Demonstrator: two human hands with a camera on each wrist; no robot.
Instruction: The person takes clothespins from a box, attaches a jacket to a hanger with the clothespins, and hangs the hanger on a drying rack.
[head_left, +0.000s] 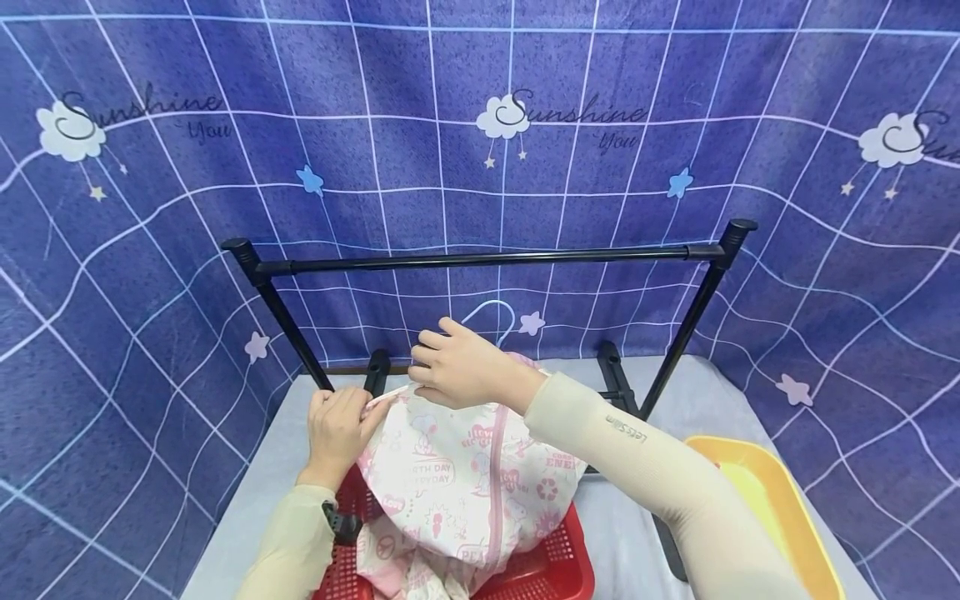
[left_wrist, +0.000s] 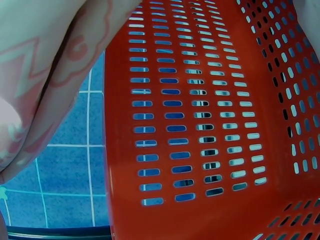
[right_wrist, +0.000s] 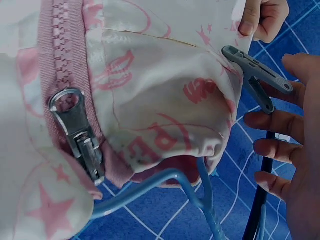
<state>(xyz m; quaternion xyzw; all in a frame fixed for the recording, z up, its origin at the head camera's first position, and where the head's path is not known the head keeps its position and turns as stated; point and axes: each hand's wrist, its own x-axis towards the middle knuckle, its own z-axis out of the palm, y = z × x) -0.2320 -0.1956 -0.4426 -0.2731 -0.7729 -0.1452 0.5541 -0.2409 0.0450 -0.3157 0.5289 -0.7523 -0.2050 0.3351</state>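
A white jacket [head_left: 450, 475] with pink prints and a pink zipper [right_wrist: 62, 50] hangs on a light blue hanger [head_left: 498, 308], its hook rising above the collar. My left hand [head_left: 341, 429] pinches the jacket's edge on the left side; its thumb and curled fingers also appear in the right wrist view. A grey clothespin [right_wrist: 257, 72] bites that same edge, its handles spread apart. Around the handles, my right hand [head_left: 465, 367] has its thumb and fingers apart, fingertips right at the clothespin. Only folds of printed fabric [left_wrist: 45, 75] show in the left wrist view.
Beneath the jacket stands a red perforated basket [head_left: 573, 554] with more printed cloth in it. A black rack [head_left: 480, 259] spans the back, its bar above my hands. To the right, a yellow tray [head_left: 772, 492] lies partly behind my right forearm.
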